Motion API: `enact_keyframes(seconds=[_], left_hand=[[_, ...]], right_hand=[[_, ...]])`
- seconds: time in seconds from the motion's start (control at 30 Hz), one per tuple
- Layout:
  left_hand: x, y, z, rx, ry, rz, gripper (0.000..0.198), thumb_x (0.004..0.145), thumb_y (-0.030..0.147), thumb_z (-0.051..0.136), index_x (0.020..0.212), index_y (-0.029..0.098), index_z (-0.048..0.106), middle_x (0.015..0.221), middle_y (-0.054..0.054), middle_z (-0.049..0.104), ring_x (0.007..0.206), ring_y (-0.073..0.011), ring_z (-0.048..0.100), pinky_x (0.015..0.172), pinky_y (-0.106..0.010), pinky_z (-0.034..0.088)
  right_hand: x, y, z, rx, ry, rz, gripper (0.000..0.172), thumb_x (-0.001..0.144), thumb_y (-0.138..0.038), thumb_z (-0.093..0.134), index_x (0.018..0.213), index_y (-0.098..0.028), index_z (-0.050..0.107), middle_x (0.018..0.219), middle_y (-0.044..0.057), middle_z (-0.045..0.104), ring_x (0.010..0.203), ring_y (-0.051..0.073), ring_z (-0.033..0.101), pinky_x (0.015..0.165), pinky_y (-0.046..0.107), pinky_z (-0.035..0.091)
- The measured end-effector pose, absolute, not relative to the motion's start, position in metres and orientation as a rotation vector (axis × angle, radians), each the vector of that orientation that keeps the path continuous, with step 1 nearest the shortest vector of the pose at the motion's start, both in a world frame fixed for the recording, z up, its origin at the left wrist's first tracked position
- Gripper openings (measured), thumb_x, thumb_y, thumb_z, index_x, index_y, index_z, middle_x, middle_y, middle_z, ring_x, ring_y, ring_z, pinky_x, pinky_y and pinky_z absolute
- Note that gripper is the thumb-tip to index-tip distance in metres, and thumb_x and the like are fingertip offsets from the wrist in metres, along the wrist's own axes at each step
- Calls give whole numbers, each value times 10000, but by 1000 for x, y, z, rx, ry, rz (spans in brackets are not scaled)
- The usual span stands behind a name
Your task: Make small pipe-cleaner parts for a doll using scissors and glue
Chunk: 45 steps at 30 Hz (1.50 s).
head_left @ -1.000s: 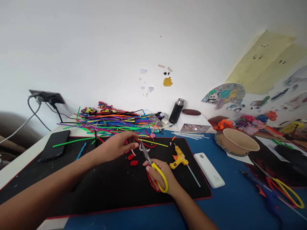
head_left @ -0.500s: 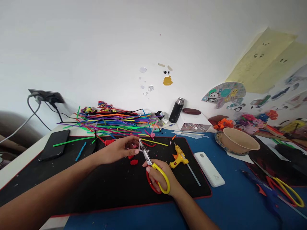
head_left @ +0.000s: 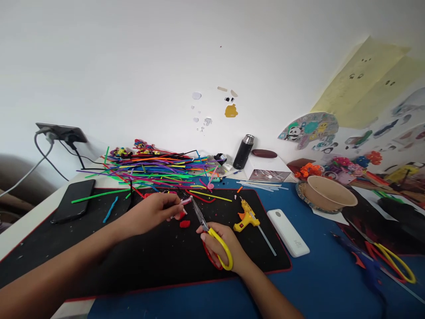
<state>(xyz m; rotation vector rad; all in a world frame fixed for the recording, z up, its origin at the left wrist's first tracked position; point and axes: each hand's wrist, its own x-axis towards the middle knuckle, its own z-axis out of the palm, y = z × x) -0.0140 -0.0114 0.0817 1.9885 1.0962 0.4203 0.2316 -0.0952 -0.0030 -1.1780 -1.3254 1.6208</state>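
Note:
My left hand pinches a short pink fuzzy piece, which looks like pipe cleaner; the fingers partly cover it. My right hand grips scissors by their red and yellow handles, thumb and fingers in the loops. The blades look closed together and point up and left, their tips right beside the pink piece's end. Under the left fingertips, a small red fuzzy piece lies on the black mat. Other red bits behind it are partly hidden by the hand.
A yellow glue gun and a white power bank lie right of my right hand. Many coloured pipe cleaners are heaped along the wall. A black phone rests at left; a black flask and beige bowl stand farther back.
The scissor blades have come together. My left hand has drawn slightly left and down from the tips, its fingers now pinched closer, and the pink piece shows more clearly.

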Motion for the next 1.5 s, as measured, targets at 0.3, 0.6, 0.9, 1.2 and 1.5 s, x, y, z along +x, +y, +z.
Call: enact_keyframes(seconds=[0.3, 0.6, 0.9, 1.2, 1.5], left_hand=[[-16, 0, 122, 2649, 1148, 287, 305, 1011, 402, 496, 864, 243, 712, 811, -16, 740, 716, -192, 652, 620, -280, 370], [7, 32, 118, 2772, 930, 8, 209, 962, 254, 561, 892, 230, 756, 819, -33, 759, 738, -201, 676, 625, -282, 366], [-11, 47, 71, 2082, 825, 151, 333, 928, 457, 625, 862, 166, 773, 750, -20, 674, 695, -166, 583, 646, -245, 409], [-25, -2, 59, 1823, 900, 462, 401, 924, 551, 647, 851, 167, 739, 752, -9, 654, 648, -135, 509, 592, -224, 398], [-34, -27, 92, 2319, 1052, 613, 363, 1038, 462, 527, 885, 194, 718, 726, 5, 655, 659, -140, 567, 621, -236, 409]], right_hand=[[220, -99, 4, -1333, -1423, 1654, 458, 844, -559, 739, 1067, -164, 677, 517, -114, 468, 312, 62, 393, 321, 178, 245], [220, -102, -3, -1277, -1496, 1671, 326, 901, -424, 730, 1110, -175, 713, 565, -98, 493, 337, 52, 402, 330, 167, 293], [233, -109, -6, -1202, -1487, 1649, 442, 906, -492, 720, 1183, -149, 735, 512, -96, 460, 340, 70, 428, 329, 169, 293], [231, -113, -5, -1022, -1316, 1694, 602, 892, -626, 695, 1184, -100, 675, 459, -115, 452, 312, 64, 376, 336, 179, 290], [225, -112, -5, -1089, -1312, 1734, 642, 840, -658, 716, 1169, -108, 674, 470, -122, 447, 305, 66, 363, 321, 187, 267]])
